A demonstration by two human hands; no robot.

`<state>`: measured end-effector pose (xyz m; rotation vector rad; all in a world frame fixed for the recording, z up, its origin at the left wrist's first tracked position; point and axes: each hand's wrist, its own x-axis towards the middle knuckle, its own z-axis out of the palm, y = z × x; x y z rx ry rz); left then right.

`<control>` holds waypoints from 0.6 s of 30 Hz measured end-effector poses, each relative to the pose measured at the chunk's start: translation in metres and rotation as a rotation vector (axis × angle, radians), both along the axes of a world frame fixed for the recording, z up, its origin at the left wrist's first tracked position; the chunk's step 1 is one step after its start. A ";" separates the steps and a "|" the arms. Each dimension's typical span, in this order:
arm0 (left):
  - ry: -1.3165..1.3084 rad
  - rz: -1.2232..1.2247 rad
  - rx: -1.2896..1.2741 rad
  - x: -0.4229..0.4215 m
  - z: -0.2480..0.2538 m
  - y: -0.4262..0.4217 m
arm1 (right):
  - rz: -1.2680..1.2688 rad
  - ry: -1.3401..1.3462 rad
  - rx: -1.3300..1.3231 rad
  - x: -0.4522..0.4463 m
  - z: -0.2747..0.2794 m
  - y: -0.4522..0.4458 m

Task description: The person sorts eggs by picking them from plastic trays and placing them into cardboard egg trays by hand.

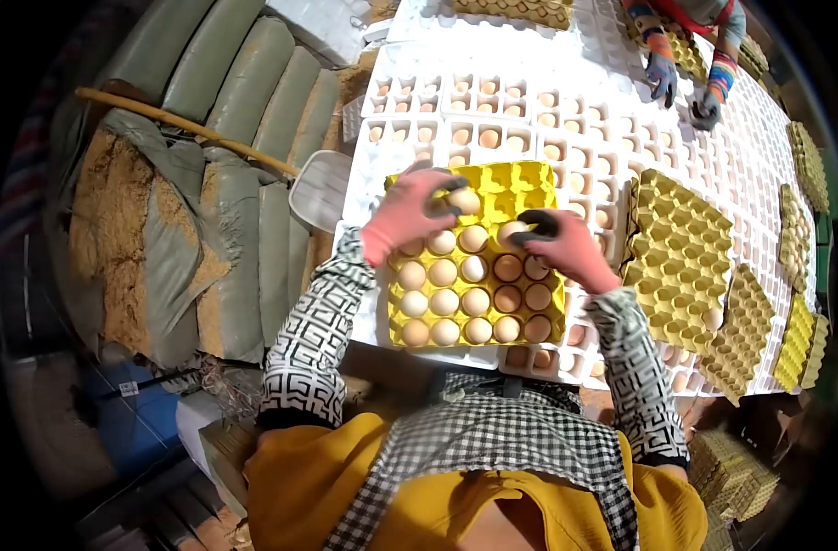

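A yellow egg tray [396, 317] lies before me on white foam egg boxes, its nearer rows filled with brown and pale eggs [476, 301]. Several cups along its far side hold no egg. My left hand [417, 209], in a pink glove with dark fingers, is closed on an egg [465, 201] over the tray's far part. Gloved alike, my right hand [566, 246] has its fingers curled on another egg [511, 234] at the tray's right side. The fingertips partly cover both eggs.
Foam boxes with eggs [489, 138] spread across the table. Cardboard egg trays [678, 262] lie at right. Another person's gloved hands [683, 92] work at the far side. Left are filled sacks [244, 87] and a wooden-handled shovel [322, 188]; stacked trays [731, 473] stand lower right.
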<state>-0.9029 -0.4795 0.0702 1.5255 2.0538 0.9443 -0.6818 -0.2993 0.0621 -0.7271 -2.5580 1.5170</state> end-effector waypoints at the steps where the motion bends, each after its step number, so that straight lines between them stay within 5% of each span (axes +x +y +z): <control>1: -0.377 0.151 0.088 -0.002 0.002 -0.014 | -0.073 -0.004 -0.611 0.011 -0.002 0.017; 3: -1.043 0.313 0.445 -0.021 -0.007 -0.038 | -0.136 0.241 -0.850 0.016 0.006 0.018; 5: -1.176 0.315 0.395 -0.045 -0.028 -0.053 | -0.028 0.224 -0.880 0.000 0.035 0.009; 6: -0.845 0.346 0.137 -0.054 -0.033 -0.052 | 0.073 0.135 -0.773 -0.015 0.024 0.011; 7: -0.240 0.271 -0.165 -0.035 -0.005 -0.037 | 0.167 -0.034 -0.584 -0.027 0.030 0.005; 9: 0.428 0.098 -0.514 -0.008 -0.004 -0.019 | 0.388 0.032 0.599 -0.044 0.001 -0.021; 11: 0.502 0.054 -0.590 0.004 -0.019 -0.007 | 0.512 -0.282 0.890 -0.060 0.014 -0.052; 14: 0.392 0.017 -0.459 -0.006 -0.016 -0.015 | 0.567 -0.215 0.889 -0.066 0.016 -0.051; 17: -0.056 0.490 0.024 -0.047 -0.016 -0.057 | 0.406 -0.051 0.492 -0.066 0.018 -0.027; 18: -0.148 0.644 0.099 -0.073 -0.022 -0.071 | 0.320 0.040 0.565 -0.073 0.016 -0.025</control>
